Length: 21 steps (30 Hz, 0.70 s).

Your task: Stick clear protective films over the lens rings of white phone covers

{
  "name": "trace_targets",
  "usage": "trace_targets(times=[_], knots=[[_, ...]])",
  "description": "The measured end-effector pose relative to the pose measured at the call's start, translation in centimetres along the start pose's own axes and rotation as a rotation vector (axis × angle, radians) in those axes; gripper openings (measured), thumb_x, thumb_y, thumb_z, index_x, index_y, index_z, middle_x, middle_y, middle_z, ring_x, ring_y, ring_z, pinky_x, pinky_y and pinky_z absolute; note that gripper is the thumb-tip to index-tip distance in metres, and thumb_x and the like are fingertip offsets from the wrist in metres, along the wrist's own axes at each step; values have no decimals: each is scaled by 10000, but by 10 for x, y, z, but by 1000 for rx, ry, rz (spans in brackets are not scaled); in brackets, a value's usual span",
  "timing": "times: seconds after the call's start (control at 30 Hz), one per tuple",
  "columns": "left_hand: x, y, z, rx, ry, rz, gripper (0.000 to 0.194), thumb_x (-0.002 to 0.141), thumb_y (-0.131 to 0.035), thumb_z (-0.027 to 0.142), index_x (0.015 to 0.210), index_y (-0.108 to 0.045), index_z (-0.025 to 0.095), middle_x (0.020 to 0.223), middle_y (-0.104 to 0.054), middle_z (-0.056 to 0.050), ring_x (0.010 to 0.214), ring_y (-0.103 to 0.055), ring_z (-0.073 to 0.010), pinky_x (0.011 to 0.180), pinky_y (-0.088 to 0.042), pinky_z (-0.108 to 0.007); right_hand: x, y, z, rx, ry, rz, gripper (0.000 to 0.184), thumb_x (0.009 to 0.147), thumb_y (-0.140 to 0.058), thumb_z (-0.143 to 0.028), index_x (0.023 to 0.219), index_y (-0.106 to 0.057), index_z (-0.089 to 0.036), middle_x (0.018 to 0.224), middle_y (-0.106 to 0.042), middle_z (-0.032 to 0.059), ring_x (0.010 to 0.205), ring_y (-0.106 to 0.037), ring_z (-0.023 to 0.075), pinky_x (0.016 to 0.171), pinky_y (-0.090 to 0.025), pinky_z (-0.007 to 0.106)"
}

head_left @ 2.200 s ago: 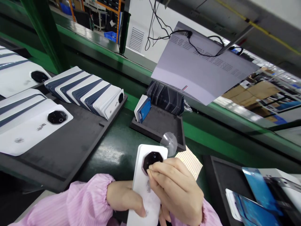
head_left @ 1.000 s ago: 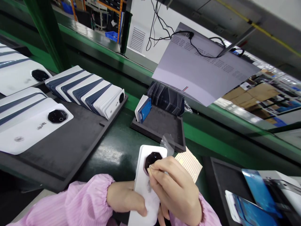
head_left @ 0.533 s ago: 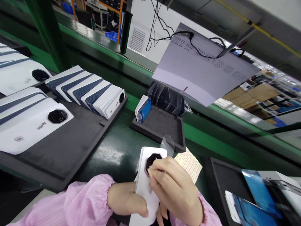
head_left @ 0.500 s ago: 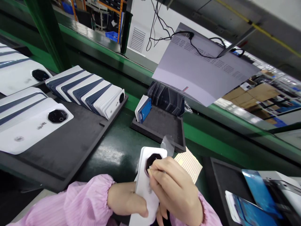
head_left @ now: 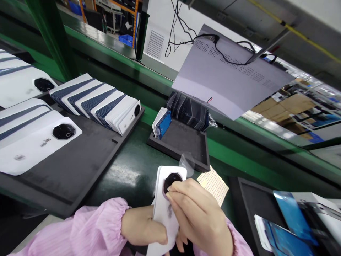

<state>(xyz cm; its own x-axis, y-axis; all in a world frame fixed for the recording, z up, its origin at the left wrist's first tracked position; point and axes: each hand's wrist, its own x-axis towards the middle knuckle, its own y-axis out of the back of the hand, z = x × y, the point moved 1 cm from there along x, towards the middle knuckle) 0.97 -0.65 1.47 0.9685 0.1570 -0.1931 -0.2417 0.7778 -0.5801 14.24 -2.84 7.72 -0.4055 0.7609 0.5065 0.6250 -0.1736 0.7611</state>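
I have 2 bare hands working low in the head view. The left hand (head_left: 144, 225) clasps the white, round-cornered phone back panel (head_left: 164, 209), thumb flat across its lower face. The panel tilts up above the dark green, glossy bench (head_left: 125, 170), and at least 1 more pale edge shows along its left side. The right hand (head_left: 199, 213) has its thumb and forefinger pressed together at the lower right of the black, glossy, octagonal camera window (head_left: 172, 180); I can't tell whether anything thin is caught between them.

To do this well, I'd brace the panel firmly with the left thumb, well below the window, so it can't swivel under the fingertips. I'd work along the window's rim with the nails and small, light strokes, since its glossy face probably smudges easily. I'd also mind the clear, rounded plastic film (head_left: 187, 164) by the panel's top right corner: I can't tell what it is fixed to, and a knuckle could snag it. The cream, red-dotted paper sheet (head_left: 215, 185) lies just beyond that hand.
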Motion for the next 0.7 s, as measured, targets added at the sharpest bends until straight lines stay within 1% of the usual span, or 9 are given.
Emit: trace_targets(times=[0.13,0.23,0.4,0.57,0.7], knots=[[0,0,-1,-25,22,5,340,495,-458,200,792,-619,161,741,-601,1,521,-522,-108,538,-466,-259,-2,0,1,-35,-17,-45,219,789,-532,7,948,-597,-129,922,-641,86,746,-556,179,602,-493,309],[0,0,-2,-40,24,12,348,490,-463,197,797,-625,164,705,-594,11,519,-525,-112,515,-451,-241,-1,1,0,-49,-35,-66,169,811,-526,-29,918,-605,-134,894,-639,85,730,-551,176,589,-491,303],[0,0,0,-54,-65,20,374,495,-448,165,810,-649,148,693,-585,6,560,-528,-122,505,-418,-222,2,3,-2,-113,-48,-43,151,822,-507,-48,858,-616,-144,829,-622,74,704,-535,168,576,-478,294],[0,1,0,-34,-80,27,365,495,-445,165,793,-655,141,674,-590,1,514,-506,-113,532,-443,-251,-1,4,-1,-84,-57,-47,162,817,-525,-61,914,-612,-156,857,-591,75,744,-526,170,615,-466,300],[0,1,0,67,-97,80,306,487,-447,156,726,-639,146,615,-563,6,558,-528,-136,538,-447,-253,2,4,-2,-19,-128,-29,126,824,-508,-76,878,-587,-157,810,-550,60,739,-515,162,624,-450,298]])
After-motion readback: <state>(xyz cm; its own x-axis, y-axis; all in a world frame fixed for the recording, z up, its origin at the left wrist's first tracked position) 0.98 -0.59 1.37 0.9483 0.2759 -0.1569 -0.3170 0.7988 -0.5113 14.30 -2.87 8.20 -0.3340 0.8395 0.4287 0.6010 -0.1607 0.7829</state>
